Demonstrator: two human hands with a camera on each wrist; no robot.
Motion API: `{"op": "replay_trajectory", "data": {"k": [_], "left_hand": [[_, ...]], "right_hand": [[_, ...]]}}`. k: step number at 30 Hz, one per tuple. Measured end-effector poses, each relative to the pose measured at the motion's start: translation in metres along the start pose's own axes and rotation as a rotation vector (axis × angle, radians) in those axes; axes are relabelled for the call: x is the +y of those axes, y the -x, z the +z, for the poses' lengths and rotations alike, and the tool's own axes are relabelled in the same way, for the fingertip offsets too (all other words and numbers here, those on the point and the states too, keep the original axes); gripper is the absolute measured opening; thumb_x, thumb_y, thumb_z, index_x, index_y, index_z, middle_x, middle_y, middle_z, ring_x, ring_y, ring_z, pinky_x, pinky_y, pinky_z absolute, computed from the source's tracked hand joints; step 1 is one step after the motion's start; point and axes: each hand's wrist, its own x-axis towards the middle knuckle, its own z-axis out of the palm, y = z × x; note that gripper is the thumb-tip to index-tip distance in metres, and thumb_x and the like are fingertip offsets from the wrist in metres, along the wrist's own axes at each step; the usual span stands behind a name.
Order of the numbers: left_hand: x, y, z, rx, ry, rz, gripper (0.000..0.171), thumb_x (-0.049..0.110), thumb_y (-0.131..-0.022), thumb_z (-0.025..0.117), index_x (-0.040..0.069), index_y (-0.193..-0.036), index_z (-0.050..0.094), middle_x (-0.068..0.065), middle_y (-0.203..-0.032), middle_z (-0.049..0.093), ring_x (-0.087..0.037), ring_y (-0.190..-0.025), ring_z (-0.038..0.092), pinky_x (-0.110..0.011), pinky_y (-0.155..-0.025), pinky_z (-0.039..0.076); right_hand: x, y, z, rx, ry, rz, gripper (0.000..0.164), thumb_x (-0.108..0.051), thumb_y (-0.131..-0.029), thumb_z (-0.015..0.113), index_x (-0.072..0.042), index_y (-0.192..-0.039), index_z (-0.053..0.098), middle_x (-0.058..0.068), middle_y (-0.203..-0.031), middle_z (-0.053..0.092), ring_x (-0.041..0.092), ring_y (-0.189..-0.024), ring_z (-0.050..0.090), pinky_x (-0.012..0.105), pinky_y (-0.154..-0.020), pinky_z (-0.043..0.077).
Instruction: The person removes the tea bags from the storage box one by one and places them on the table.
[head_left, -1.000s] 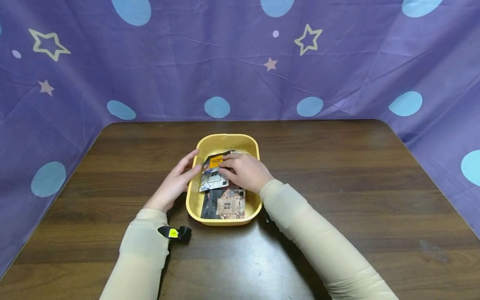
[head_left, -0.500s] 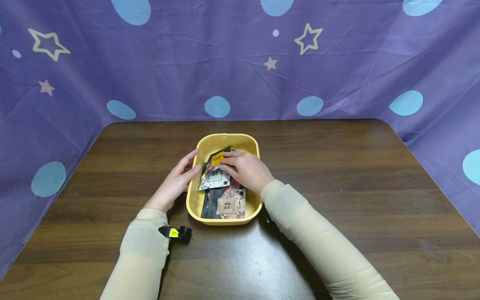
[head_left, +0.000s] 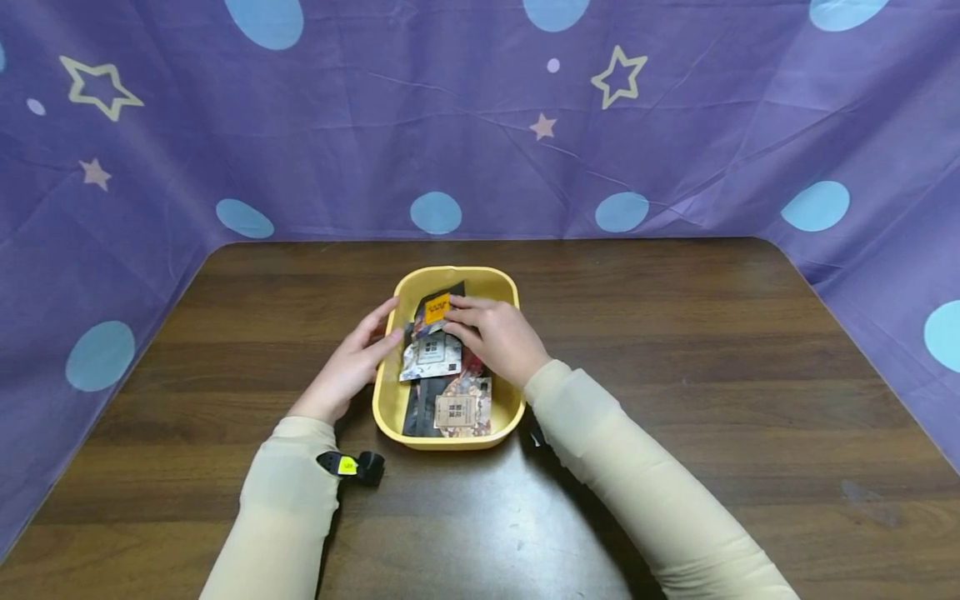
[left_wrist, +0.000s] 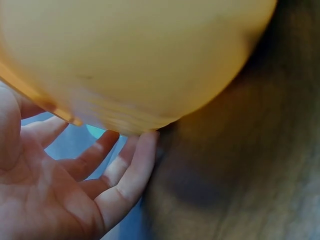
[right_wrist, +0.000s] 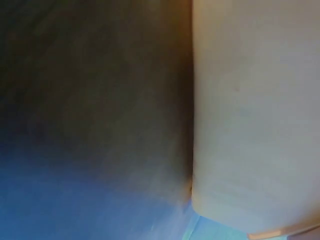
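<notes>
A yellow plastic basin (head_left: 448,445) with rounded corners stands on the table. My left hand (head_left: 351,367) holds its left side, thumb over the rim and fingers outside; the left wrist view shows those fingertips against the outer wall (left_wrist: 130,65). Reaching in over the right rim, my right hand (head_left: 501,340) pinches a dark flat packet (head_left: 437,309) with an orange label. Below it lies a white patterned packet (head_left: 431,358). Nearest the front is a dark and brown packet (head_left: 454,411) with a beige label. In the right wrist view only the basin's outer wall (right_wrist: 260,115) shows; the hand is hidden.
The brown wooden table (head_left: 712,358) spreads around the basin. A purple cloth (head_left: 480,125) with stars and blue dots hangs behind and at both sides. A small black device (head_left: 360,467) sits on the left sleeve.
The orange-labelled packet has moved toward the far end of the basin with my right hand, uncovering more of the white packet. My left hand stays on the rim.
</notes>
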Motion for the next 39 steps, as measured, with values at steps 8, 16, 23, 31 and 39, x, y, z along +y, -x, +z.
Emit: {"op": "replay_trajectory", "data": {"k": [8,16,23,31,39], "left_hand": [[-0.001,-0.001,-0.001,0.003,-0.001,-0.018,0.061,0.032,-0.105,0.047,0.028,-0.159,0.020,-0.022,-0.151,0.030,-0.032,-0.117,0.053,-0.031,-0.079,0.058],[-0.001,0.000,-0.001,0.002,0.009,-0.013,0.061,0.031,-0.105,0.048,0.026,-0.159,0.020,-0.022,-0.150,0.029,-0.029,-0.113,0.054,-0.030,-0.078,0.057],[-0.001,0.000,-0.001,0.001,-0.016,-0.011,0.062,0.034,-0.104,0.048,0.027,-0.159,0.019,-0.022,-0.151,0.029,-0.031,-0.117,0.052,-0.030,-0.079,0.056],[-0.001,0.001,-0.001,0.013,0.013,-0.008,0.061,0.031,-0.105,0.047,0.026,-0.159,0.021,-0.022,-0.150,0.030,-0.026,-0.110,0.055,-0.029,-0.076,0.057],[-0.001,-0.001,0.001,0.001,0.036,-0.004,0.061,0.030,-0.105,0.047,0.027,-0.159,0.020,-0.022,-0.150,0.030,-0.026,-0.111,0.055,-0.029,-0.077,0.057]], "right_hand": [[0.004,0.005,-0.004,0.073,-0.051,-0.039,0.029,-0.024,-0.097,0.065,-0.011,-0.122,0.072,0.006,-0.137,0.061,0.022,-0.126,0.059,0.033,-0.109,0.045],[0.012,0.017,-0.018,0.188,-0.085,-0.049,0.028,-0.020,-0.094,0.067,-0.009,-0.119,0.073,0.007,-0.135,0.063,0.022,-0.120,0.063,0.034,-0.104,0.049],[0.023,0.029,-0.038,0.298,-0.058,-0.046,0.028,-0.021,-0.093,0.069,-0.007,-0.117,0.074,0.006,-0.132,0.065,0.022,-0.118,0.064,0.036,-0.101,0.051],[0.036,0.046,-0.060,0.445,-0.061,-0.069,0.026,-0.010,-0.086,0.076,-0.001,-0.110,0.075,0.011,-0.126,0.068,0.026,-0.114,0.067,0.038,-0.098,0.053],[0.046,0.062,-0.073,0.494,-0.052,-0.023,0.025,-0.009,-0.083,0.078,-0.001,-0.106,0.076,0.011,-0.122,0.070,0.026,-0.112,0.068,0.035,-0.095,0.053]]}}
